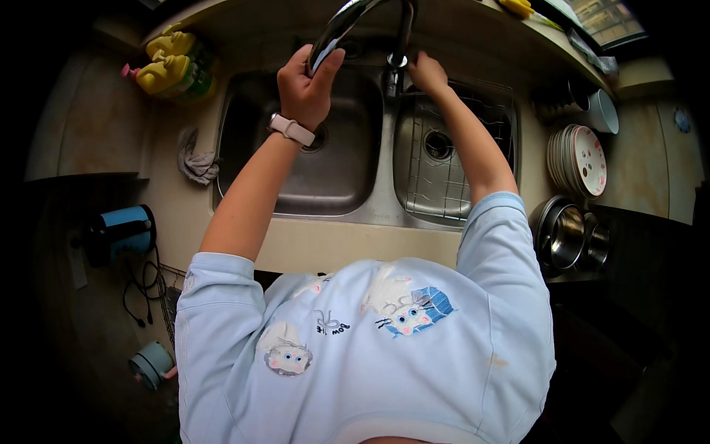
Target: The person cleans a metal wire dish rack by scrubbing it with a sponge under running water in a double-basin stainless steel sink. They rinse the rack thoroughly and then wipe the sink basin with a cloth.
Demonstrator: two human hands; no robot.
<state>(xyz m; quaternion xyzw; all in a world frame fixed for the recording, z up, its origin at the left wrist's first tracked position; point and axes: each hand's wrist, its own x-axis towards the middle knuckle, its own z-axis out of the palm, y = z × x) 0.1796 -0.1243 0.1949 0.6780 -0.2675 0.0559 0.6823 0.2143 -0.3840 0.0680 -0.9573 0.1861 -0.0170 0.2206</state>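
Observation:
My left hand (306,91) is wrapped around the lower end of the curved chrome faucet spout (355,12), above the left sink basin (346,150). A pale watch band (291,130) circles that wrist. My right hand (430,73) is beside the faucet body (395,75), fingers curled and partly hidden, so what they hold does not show. Below my right forearm, a wire rack (409,183) sits in the right basin (400,161). No running water can be seen.
Yellow pump bottles (166,75) and a grey cloth (198,161) are left of the sink. Stacked plates (589,161), metal bowls (567,236) and a pale cup (603,111) line the right counter. A blue-and-black appliance (125,230) with a cord is farther left.

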